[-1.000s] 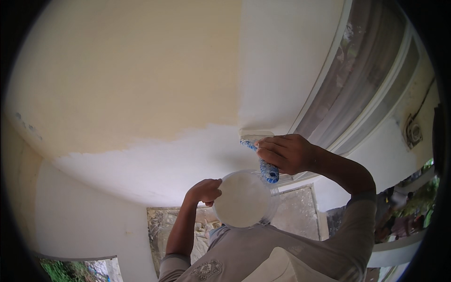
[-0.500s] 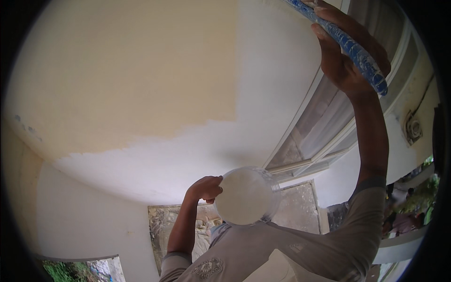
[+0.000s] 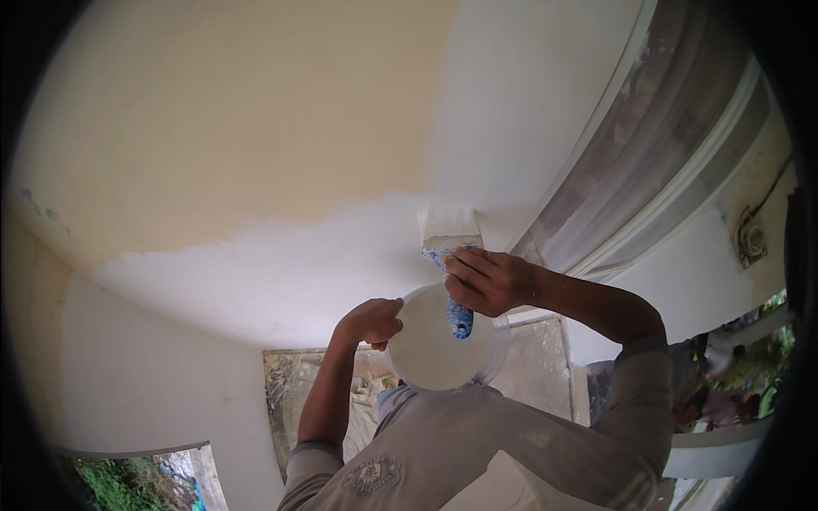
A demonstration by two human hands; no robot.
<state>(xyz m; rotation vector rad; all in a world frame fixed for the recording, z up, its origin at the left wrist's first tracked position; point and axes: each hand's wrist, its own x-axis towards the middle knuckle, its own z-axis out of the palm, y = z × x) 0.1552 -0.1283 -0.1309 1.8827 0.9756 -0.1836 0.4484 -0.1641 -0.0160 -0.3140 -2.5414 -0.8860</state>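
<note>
My right hand (image 3: 490, 281) is closed round the blue, paint-speckled handle of a wide paintbrush (image 3: 461, 319). The pale bristles point up and appear to be against the white-painted part of the wall (image 3: 375, 234). Just below the brush is a round bucket (image 3: 426, 358) of off-white paint, held close to my chest. My left hand (image 3: 372, 323) grips the bucket's rim on its left side. Part of the bucket is hidden behind the brush handle and my right hand.
Cream-yellow wall (image 3: 256, 102) spreads above a ragged white edge. A framed window (image 3: 656, 145) runs along the right. Below, a stained board or floor covering (image 3: 541, 366) and a crumpled sheet (image 3: 366, 396) lie beyond the bucket. Another person (image 3: 720, 353) is visible far right.
My right hand has come down from the upper right with the paintbrush, to just above the bucket. The brush now points bristles up. My left hand keeps hold of the bucket.
</note>
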